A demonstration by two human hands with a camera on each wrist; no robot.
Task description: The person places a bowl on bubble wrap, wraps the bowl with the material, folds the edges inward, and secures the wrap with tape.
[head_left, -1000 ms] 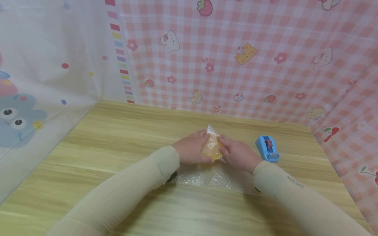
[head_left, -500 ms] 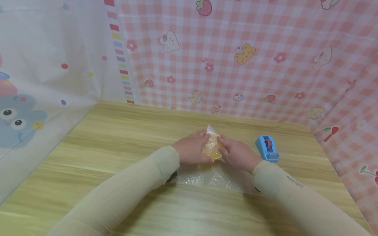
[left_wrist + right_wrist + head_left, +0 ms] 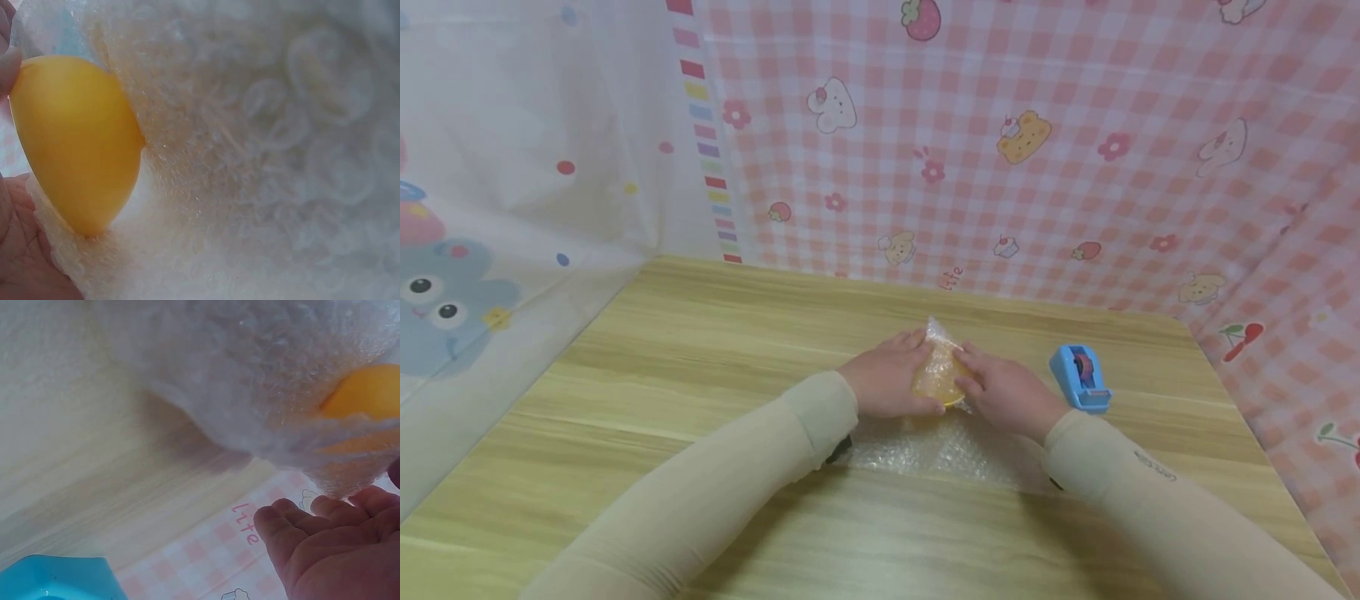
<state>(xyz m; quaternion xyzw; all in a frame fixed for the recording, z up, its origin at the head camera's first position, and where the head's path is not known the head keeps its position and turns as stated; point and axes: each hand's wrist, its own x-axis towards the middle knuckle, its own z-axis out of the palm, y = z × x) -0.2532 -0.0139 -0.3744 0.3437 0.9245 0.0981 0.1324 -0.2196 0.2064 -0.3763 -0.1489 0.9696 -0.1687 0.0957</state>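
Note:
A smooth, rounded yellow object [image 3: 78, 137] is partly folded into clear bubble wrap [image 3: 936, 446]. Its full shape is hidden, and its yellow rim shows through near the table's middle. My left hand [image 3: 889, 375] holds the wrap from the left, its thumb along the near side. From the right, my right hand [image 3: 1006, 390] holds the same bundle, thumb and fingers against the wrap. In the right wrist view, the right fingers [image 3: 312, 525] lie close under a pointed end of the wrap. The loose part of the sheet spreads toward me under both wrists.
A blue tape dispenser [image 3: 1081, 379] with a reddish roll stands to the right of my right hand. The wood-grain table [image 3: 685, 367] meets a pink checked cloth [image 3: 880, 167] at the back and a white printed cloth [image 3: 535, 125] at the left.

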